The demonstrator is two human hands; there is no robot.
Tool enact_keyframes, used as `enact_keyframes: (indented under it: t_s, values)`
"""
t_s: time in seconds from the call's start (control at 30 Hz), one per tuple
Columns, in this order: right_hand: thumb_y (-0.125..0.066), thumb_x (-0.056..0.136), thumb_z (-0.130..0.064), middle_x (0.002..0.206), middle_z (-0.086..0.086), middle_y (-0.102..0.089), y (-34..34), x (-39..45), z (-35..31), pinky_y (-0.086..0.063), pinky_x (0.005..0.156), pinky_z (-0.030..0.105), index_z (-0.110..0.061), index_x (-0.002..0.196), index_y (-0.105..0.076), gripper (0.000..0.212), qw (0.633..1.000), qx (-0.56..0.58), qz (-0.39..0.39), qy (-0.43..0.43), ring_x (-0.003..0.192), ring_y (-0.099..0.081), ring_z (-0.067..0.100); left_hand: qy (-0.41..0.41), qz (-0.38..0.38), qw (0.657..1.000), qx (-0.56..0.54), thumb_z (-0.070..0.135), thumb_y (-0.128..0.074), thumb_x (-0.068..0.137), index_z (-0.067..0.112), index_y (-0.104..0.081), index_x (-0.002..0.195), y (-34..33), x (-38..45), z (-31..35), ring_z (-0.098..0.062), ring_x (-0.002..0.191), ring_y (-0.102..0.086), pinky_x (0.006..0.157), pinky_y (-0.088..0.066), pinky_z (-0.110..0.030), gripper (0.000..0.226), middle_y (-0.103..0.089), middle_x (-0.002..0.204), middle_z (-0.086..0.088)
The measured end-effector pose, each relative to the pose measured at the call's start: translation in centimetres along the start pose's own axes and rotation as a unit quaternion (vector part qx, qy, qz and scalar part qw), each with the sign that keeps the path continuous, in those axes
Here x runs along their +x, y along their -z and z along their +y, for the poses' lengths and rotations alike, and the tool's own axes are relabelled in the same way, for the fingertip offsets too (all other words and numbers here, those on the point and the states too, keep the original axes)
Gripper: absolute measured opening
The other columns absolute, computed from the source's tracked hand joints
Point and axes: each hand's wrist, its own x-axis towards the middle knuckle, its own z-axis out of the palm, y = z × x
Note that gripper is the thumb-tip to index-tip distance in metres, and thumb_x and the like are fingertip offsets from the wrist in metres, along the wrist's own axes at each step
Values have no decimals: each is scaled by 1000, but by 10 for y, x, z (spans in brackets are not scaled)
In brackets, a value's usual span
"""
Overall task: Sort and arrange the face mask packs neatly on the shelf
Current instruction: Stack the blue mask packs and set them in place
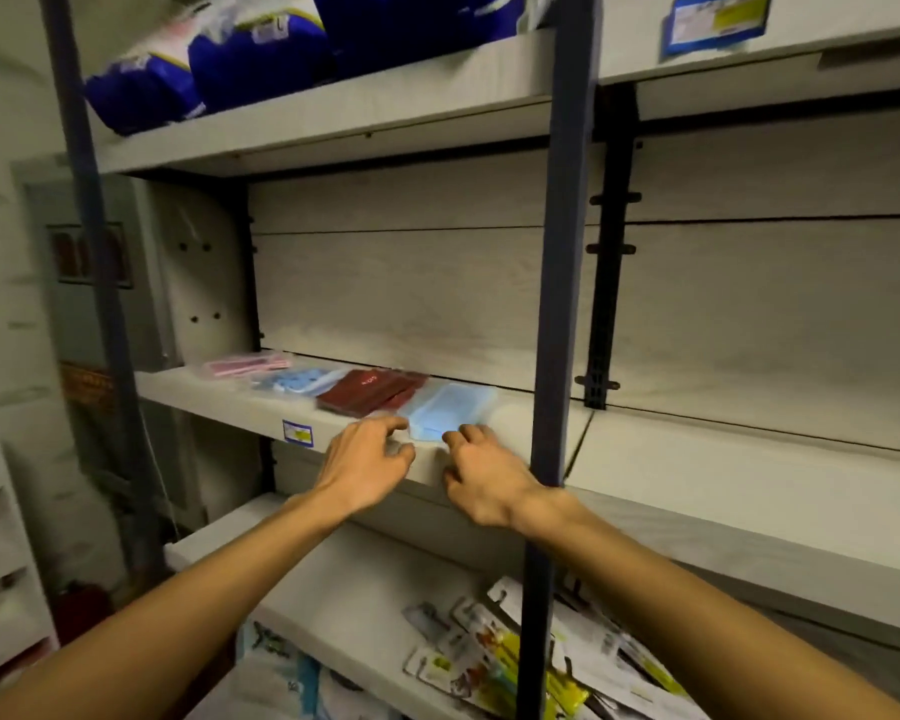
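Four mask packs lie in a row on the middle shelf (240, 402): a pink pack (245, 365) at the far left, a blue pack (294, 381), a dark red pack (369, 391), and a light blue pack (445, 410) at the right. My left hand (372, 457) sits at the shelf's front edge with fingers loosely curled, fingertips at the near left corner of the light blue pack. My right hand (481, 472) has curled fingers touching the pack's near right edge. Whether either hand pinches the pack is unclear because of blur.
A dark upright post (557, 304) stands just right of my right hand. Blue bagged goods (219, 59) fill the top shelf. Carded packets (494, 657) lie scattered on the lower shelf. A price label (298, 432) is stuck on the shelf edge.
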Motion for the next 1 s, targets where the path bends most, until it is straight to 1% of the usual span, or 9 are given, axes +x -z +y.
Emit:
enact_keyframes:
  t_s: [0.13, 0.27, 0.37, 0.47, 0.57, 0.67, 0.77, 0.9, 1.0]
  values:
    - [-53, 96, -44, 136, 18, -50, -7, 53, 4, -45, 102, 45, -8, 135, -46, 53, 975, 134, 44, -169, 123, -49, 36, -49, -63, 996, 35, 34, -62, 95, 17, -57, 140, -9, 52, -17, -20, 132, -54, 106, -44, -30, 48, -55, 147, 1]
    - [-58, 90, -44, 136, 17, -55, -17, 92, 13, -46, 103, 44, -10, 135, -48, 57, 912, 289, 71, -283, 123, -52, 35, -65, -91, 993, 45, 38, -61, 94, 24, -63, 132, -29, 81, -36, -17, 124, -59, 100, -48, -29, 41, -62, 137, 5]
    - [-64, 87, -35, 133, 17, -55, -19, 107, 15, -47, 104, 47, -9, 133, -47, 56, 840, 418, 119, -324, 123, -51, 36, -59, -85, 995, 10, 33, -65, 88, 31, -75, 111, -34, 97, -53, -14, 108, -68, 94, -54, -31, 25, -75, 116, 10]
    - [-71, 79, -23, 109, 18, -56, -14, 115, 23, -57, 89, 50, -6, 121, -49, 50, 737, 553, 147, -358, 102, -60, 36, -57, -78, 995, -34, 31, -70, 84, 31, -79, 91, -34, 116, -67, -6, 91, -71, 87, -56, -25, 12, -78, 95, 15]
    - [-72, 80, -15, 98, 21, -59, -5, 121, 23, -52, 66, 34, -4, 116, -58, 40, 663, 650, 120, -351, 80, -60, 30, -76, -70, 990, -94, 26, -74, 82, 28, -81, 86, -38, 127, -79, 1, 81, -70, 82, -58, -29, 8, -77, 85, 17]
    - [-77, 80, -15, 97, 22, -68, -11, 132, 17, -55, 61, 32, 0, 112, -62, 38, 658, 654, 117, -353, 70, -68, 28, -107, -65, 981, -151, 22, -75, 83, 26, -82, 86, -45, 127, -94, 4, 81, -70, 81, -59, -31, 9, -77, 86, 18]
    - [-84, 73, -23, 108, 24, -73, -19, 140, 26, -60, 75, 35, -1, 111, -69, 46, 648, 662, 124, -356, 80, -73, 29, -120, -86, 969, -196, 27, -75, 83, 28, -81, 89, -49, 127, -105, 4, 83, -71, 81, -61, -32, 8, -77, 91, 21]
    - [-94, 52, -31, 76, 12, -77, -18, 149, 31, -58, 56, 28, -7, 104, -69, 62, 687, 595, 70, -410, 59, -72, 21, -128, -71, 971, -187, 47, -66, 78, 38, -76, 92, -52, 127, -108, 2, 84, -71, 76, -61, -33, 20, -75, 95, 26]
    - [-89, 65, -32, 68, 9, -75, -19, 148, 28, -56, 49, 26, -8, 100, -67, 48, 708, 549, 73, -439, 51, -69, 19, -150, -56, 975, -152, 55, -61, 76, 50, -65, 100, -54, 125, -109, 1, 85, -70, 73, -60, -31, 25, -73, 97, 31]
